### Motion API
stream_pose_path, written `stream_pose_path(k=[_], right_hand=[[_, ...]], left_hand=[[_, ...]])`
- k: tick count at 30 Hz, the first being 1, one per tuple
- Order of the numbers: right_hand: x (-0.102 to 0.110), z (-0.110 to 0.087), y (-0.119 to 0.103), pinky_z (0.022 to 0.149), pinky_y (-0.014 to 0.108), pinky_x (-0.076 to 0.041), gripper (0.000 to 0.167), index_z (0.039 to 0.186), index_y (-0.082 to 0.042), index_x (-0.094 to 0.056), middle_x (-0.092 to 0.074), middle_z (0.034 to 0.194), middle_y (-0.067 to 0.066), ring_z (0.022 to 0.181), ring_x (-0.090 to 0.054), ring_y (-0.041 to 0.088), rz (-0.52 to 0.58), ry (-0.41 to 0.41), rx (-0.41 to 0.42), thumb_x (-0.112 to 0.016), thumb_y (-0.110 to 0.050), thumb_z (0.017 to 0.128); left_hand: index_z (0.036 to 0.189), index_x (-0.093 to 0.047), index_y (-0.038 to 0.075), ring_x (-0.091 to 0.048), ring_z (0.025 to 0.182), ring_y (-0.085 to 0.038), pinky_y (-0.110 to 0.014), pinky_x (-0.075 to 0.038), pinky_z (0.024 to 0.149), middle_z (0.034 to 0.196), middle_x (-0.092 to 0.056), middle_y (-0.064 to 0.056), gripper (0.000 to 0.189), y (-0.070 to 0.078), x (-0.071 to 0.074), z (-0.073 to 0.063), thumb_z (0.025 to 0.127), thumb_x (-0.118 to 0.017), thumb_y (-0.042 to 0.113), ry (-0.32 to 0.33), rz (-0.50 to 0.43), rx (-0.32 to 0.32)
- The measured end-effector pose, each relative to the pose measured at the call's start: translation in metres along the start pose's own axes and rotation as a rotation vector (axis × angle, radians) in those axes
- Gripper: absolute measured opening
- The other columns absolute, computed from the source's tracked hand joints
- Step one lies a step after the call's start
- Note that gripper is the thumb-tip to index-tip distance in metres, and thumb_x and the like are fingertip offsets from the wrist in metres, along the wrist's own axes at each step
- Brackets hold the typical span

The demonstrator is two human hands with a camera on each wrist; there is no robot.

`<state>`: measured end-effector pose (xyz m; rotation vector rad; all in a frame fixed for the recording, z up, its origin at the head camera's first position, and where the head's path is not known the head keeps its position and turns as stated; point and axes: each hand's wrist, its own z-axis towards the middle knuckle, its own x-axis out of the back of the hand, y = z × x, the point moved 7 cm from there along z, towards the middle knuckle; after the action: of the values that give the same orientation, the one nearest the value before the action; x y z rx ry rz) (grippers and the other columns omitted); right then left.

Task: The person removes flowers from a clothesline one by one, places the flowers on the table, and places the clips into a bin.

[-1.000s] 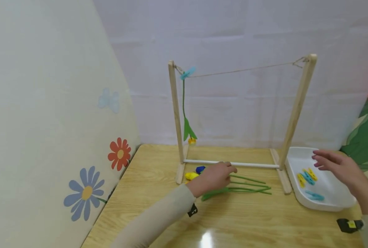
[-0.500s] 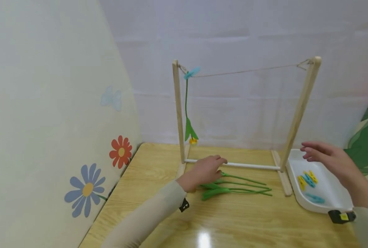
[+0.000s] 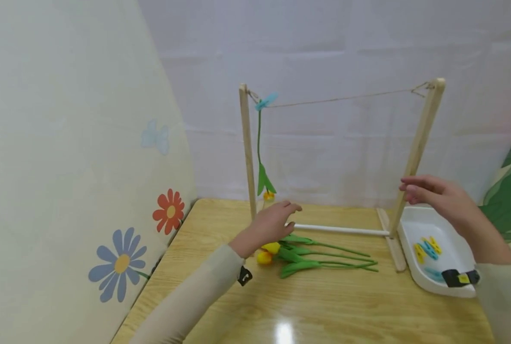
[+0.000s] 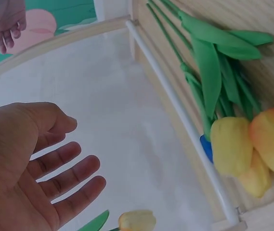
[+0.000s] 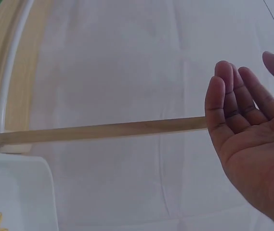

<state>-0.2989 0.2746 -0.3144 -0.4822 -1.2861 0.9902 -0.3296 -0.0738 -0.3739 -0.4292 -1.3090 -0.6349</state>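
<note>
My left hand is raised over the flower heads at the left of the wooden frame, fingers loosely extended and holding nothing. Below it on the table lie several artificial tulips, yellow, yellow-orange and one blue, their green stems pointing right. One tulip hangs head down from the string, held by a light blue clothespin at the left end. My right hand hovers in front of the right post, nothing in its relaxed fingers. Behind and below that hand, the white tray contains several yellow and blue clothespins.
The frame's left post and right post stand upright, joined low down by a white rod. A white cloth hangs behind; a wall with painted flowers borders the table's left side.
My left hand has moved left and up off the tulips, uncovering their heads and leaves. My right hand has shifted left and up, from over the tray to the right post.
</note>
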Motion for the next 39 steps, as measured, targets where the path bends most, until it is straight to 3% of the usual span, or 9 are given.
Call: stream_pose_path(k=[6, 12, 22, 26, 34, 39], right_hand=[[0.0, 0.011, -0.016, 0.082, 0.007, -0.045, 0.035, 0.136, -0.013, -0.058, -0.065, 0.11, -0.025, 0.096, -0.066, 0.003, 0.01, 0.006, 0.0, -0.053, -0.031, 0.106], [-0.004, 0.018, -0.031, 0.085, 0.008, -0.046, 0.041, 0.137, -0.004, -0.057, -0.067, 0.109, -0.022, 0.096, -0.067, 0.005, 0.045, 0.037, 0.003, -0.054, -0.03, 0.106], [-0.009, 0.038, -0.056, 0.086, 0.012, -0.05, 0.03, 0.132, -0.012, -0.063, -0.069, 0.11, -0.017, 0.095, -0.068, 0.007, 0.108, 0.032, 0.105, -0.057, -0.023, 0.104], [-0.011, 0.045, -0.065, 0.086, 0.012, -0.05, 0.034, 0.133, -0.011, -0.062, -0.069, 0.111, -0.016, 0.094, -0.068, 0.007, 0.122, 0.044, 0.096, -0.058, -0.027, 0.104], [-0.022, 0.058, -0.084, 0.083, 0.02, -0.056, 0.03, 0.129, -0.009, -0.067, -0.072, 0.111, -0.009, 0.092, -0.068, 0.011, 0.281, 0.069, 0.141, -0.061, -0.019, 0.102], [-0.028, 0.066, -0.093, 0.084, 0.021, -0.056, 0.034, 0.132, -0.006, -0.064, -0.07, 0.115, -0.005, 0.094, -0.067, 0.012, 0.298, 0.071, 0.152, -0.061, -0.022, 0.102]], left_hand=[[0.139, -0.058, 0.012, -0.066, 0.104, -0.022, -0.033, -0.058, 0.081, 0.128, -0.064, -0.008, 0.044, -0.008, 0.016, -0.002, 0.097, -0.068, 0.021, 0.05, -0.07, 0.007], [0.138, -0.059, 0.01, -0.066, 0.104, -0.023, -0.036, -0.058, 0.079, 0.127, -0.065, -0.009, 0.043, -0.018, 0.034, -0.001, 0.097, -0.068, 0.019, 0.115, -0.12, 0.033], [0.138, -0.059, 0.009, -0.067, 0.106, -0.028, -0.04, -0.059, 0.08, 0.132, -0.061, -0.012, 0.041, -0.032, 0.068, -0.002, 0.098, -0.066, 0.017, 0.204, -0.246, 0.092], [0.14, -0.058, 0.008, -0.067, 0.105, -0.028, -0.041, -0.058, 0.082, 0.13, -0.062, -0.013, 0.043, -0.037, 0.077, -0.001, 0.099, -0.065, 0.017, 0.237, -0.269, 0.103], [0.137, -0.059, 0.006, -0.065, 0.111, -0.028, -0.044, -0.057, 0.091, 0.13, -0.063, -0.013, 0.039, -0.046, 0.095, -0.001, 0.099, -0.063, 0.016, 0.353, -0.327, 0.142], [0.133, -0.061, 0.004, -0.064, 0.114, -0.031, -0.043, -0.058, 0.089, 0.129, -0.063, -0.015, 0.036, -0.05, 0.105, -0.003, 0.098, -0.064, 0.012, 0.457, -0.371, 0.141]])
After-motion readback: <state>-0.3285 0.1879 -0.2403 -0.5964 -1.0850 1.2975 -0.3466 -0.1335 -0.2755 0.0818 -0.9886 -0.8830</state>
